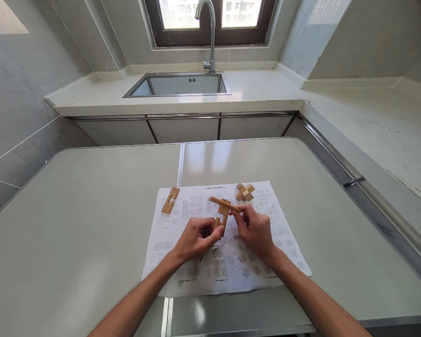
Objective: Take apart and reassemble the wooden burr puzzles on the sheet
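Over the printed paper sheet [196, 252], my left hand [199, 238] pinches a flat notched wooden piece [223, 216] by its lower end. My right hand [254, 229] grips the right end of a second wooden piece [221, 202], seen as a narrow bar. That bar lies across the upper part of the notched piece and reaches out to the left. Another notched wooden piece [170, 200] rests on the sheet's upper left. An assembled wooden block cluster [244, 192] sits on its upper right, just beyond my right hand.
The sheet lies on a pale table [91, 210] with a light seam down its middle. Past the table's far edge are a counter [259, 89], a sink [185, 85] and a tall faucet [212, 37]. Another counter runs along the right.
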A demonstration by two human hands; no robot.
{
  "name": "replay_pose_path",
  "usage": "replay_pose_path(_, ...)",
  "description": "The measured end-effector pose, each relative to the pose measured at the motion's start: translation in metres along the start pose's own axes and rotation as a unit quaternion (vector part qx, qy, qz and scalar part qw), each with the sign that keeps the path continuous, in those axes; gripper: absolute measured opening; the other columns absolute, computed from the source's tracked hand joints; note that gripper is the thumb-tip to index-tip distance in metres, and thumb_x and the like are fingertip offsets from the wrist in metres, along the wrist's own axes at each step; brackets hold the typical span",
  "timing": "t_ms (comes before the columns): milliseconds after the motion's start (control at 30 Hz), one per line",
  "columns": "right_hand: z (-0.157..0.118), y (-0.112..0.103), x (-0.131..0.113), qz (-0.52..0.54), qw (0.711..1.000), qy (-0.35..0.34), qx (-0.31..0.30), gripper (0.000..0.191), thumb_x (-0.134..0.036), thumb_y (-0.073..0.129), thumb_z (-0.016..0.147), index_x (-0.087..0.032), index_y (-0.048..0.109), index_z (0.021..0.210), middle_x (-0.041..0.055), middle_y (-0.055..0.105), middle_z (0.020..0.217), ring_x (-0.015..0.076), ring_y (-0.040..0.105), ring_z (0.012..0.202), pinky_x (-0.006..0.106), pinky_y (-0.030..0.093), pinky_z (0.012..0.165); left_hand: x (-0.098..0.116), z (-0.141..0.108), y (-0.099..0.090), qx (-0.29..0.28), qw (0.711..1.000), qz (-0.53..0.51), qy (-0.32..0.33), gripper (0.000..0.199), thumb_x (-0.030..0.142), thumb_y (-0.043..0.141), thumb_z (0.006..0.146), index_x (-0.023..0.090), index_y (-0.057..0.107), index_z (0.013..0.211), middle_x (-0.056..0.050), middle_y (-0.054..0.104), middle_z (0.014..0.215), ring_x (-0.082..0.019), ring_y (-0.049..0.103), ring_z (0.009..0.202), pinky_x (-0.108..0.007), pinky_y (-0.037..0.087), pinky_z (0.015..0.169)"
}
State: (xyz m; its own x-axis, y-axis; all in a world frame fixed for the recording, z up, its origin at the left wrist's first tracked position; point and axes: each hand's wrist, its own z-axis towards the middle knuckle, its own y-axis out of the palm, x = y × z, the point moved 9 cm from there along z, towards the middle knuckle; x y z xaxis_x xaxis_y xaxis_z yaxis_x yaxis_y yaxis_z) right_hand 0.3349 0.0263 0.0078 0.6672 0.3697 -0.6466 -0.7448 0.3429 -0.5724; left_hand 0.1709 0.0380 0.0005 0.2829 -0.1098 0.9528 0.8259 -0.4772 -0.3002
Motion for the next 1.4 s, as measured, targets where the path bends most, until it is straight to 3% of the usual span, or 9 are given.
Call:
replay_pose_path(333, 0.000, 0.004, 0.002, 0.019, 0.999, 0.028, -0.021, 0.020, -0.035, 0.056, 0.106, -0.020, 0.068, 0.102, -0.0037, 0.064, 0.060, 0.0114, 0.052, 0.044, 0.023, 0.038, 0.049, 0.004, 0.001, -0.003, -0.027, 0.999, -0.027, -0.011, 0.045, 0.047, 0.059, 0.095, 0.019, 0.044, 0.062, 0.003, 0.045, 0.060, -0.009, 0.034, 0.056, -0.024, 0.027, 0.053)
replay_pose_path(567, -0.001, 0.002, 0.004, -0.012, 0.999, 0.030, -0.007, 0.020, -0.036, 0.057, 0.105, -0.020, 0.066, 0.099, -0.0048, 0.062, 0.056, 0.0115, 0.051, 0.041, 0.024, 0.036, 0.048, 0.000, -0.001, 0.001, 0.021, 1.000, -0.005, -0.002, 0.045, 0.045, 0.057, 0.097, 0.019, 0.043, 0.063, 0.005, 0.038, 0.058, -0.009, 0.033, 0.056, -0.026, 0.026, 0.054)
replay_pose_path(900, 0.000, 0.000, 0.001, -0.028, 0.999, 0.020, 0.002, 0.020, -0.036, 0.056, 0.106, -0.020, 0.066, 0.098, -0.0016, 0.069, 0.061, 0.0126, 0.057, 0.043, 0.024, 0.038, 0.049, 0.007, 0.002, -0.008, 0.006, 1.000, 0.019, -0.015, 0.045, 0.048, 0.056, 0.096, 0.018, 0.052, 0.063, 0.004, 0.045, 0.059, -0.011, 0.038, 0.058, -0.025, 0.029, 0.055)
replay_pose_path(1167, -0.001, 0.000, 0.004, -0.032, 0.999, 0.032, 0.002, 0.020, -0.037, 0.058, 0.104, -0.020, 0.066, 0.098, -0.0002, 0.073, 0.065, 0.0131, 0.059, 0.044, 0.025, 0.038, 0.050, 0.007, -0.002, -0.002, 0.043, 0.999, 0.030, -0.014, 0.047, 0.049, 0.055, 0.095, 0.019, 0.042, 0.062, 0.005, 0.037, 0.058, -0.010, 0.032, 0.057, -0.026, 0.025, 0.054)
replay_pose_path(1400, 0.002, -0.002, -0.003, -0.032, 0.999, 0.011, 0.004, 0.022, -0.036, 0.054, 0.106, -0.020, 0.066, 0.096, -0.0021, 0.067, 0.059, 0.0124, 0.054, 0.043, 0.025, 0.035, 0.049, 0.012, -0.001, -0.005, 0.007, 1.000, 0.015, -0.012, 0.044, 0.047, 0.056, 0.095, 0.018, 0.052, 0.062, 0.003, 0.048, 0.058, -0.011, 0.042, 0.058, -0.025, 0.033, 0.055)
